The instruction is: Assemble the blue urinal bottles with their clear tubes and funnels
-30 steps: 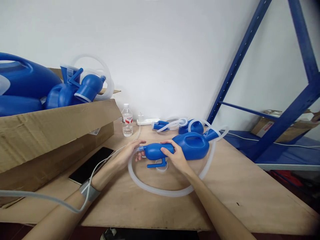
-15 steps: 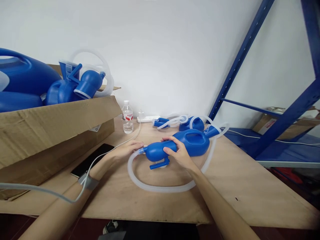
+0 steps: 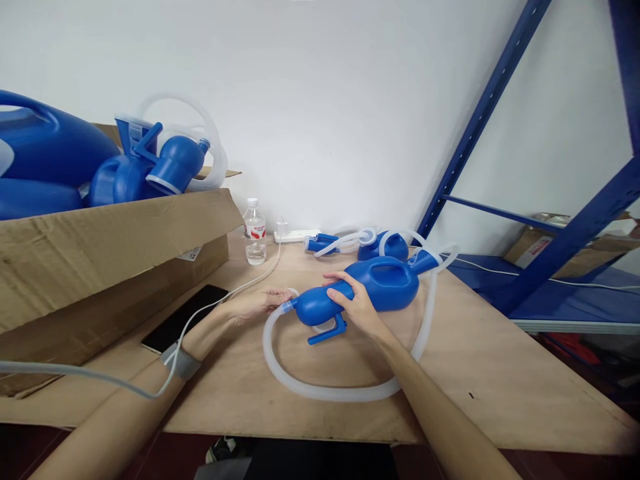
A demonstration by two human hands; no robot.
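My right hand (image 3: 354, 300) is wrapped round the neck of a blue plastic funnel piece (image 3: 317, 307), which has a rounded body and a blue handle (image 3: 327, 331) pointing down. A translucent hose (image 3: 340, 393) joins its narrow left end and loops across the table. Beside that joint, my left hand (image 3: 267, 301) has its fingers pressed together; what they pinch, if anything, is too small to make out. Right behind my right hand lies a larger blue bottle (image 3: 391, 285) with a moulded handle.
On the left stands a cardboard box (image 3: 115, 233) of blue bottles. A black phone (image 3: 185, 317), a cable, a water bottle (image 3: 255, 233) and a power strip (image 3: 297, 236) lie near it. Behind are more blue parts (image 3: 323, 244); a blue metal rack (image 3: 480, 120) is at right.
The funnel piece has turned slightly and shifted right, its handle swinging down and right. The hose loop has moved right and nearer the table's front edge. My left hand has curled its fingers more.
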